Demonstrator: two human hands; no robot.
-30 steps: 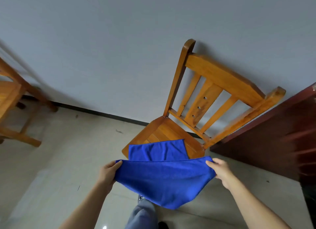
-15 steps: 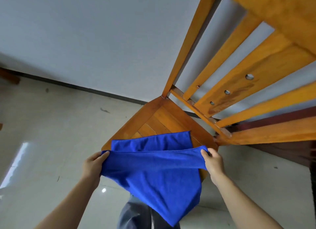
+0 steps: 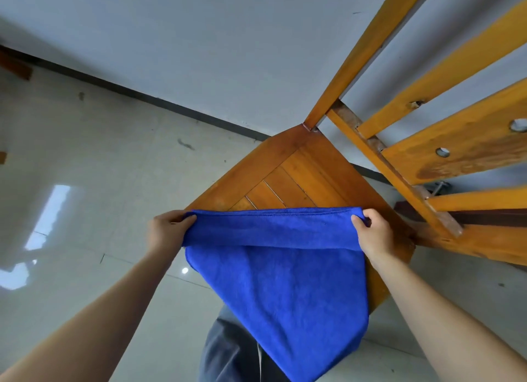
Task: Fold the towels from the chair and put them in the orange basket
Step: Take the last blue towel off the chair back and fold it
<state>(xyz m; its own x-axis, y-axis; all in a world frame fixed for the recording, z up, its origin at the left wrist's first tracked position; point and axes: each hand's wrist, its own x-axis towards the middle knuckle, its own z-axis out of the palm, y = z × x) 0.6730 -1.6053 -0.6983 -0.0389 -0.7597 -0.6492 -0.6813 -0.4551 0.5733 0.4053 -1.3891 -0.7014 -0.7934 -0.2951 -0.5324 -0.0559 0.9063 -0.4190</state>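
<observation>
- The floor of pale glossy tiles lies left of the chair, meeting a grey wall along a dark skirting strip.
- The left hand is at the chair seat's left front corner, thumb and fingers pinched shut on the towel's left top corner.
- The blue towel is stretched between both hands over the front part of the chair seat; its top edge is folded over into a band, and the rest hangs off the seat's front edge to a point, in front of grey trousers.
- The right hand is over the right side of the chair seat, fingers closed on the towel's right top corner.
- The wooden chair has bare seat slats behind the towel, and its slatted back rises to the right.
</observation>
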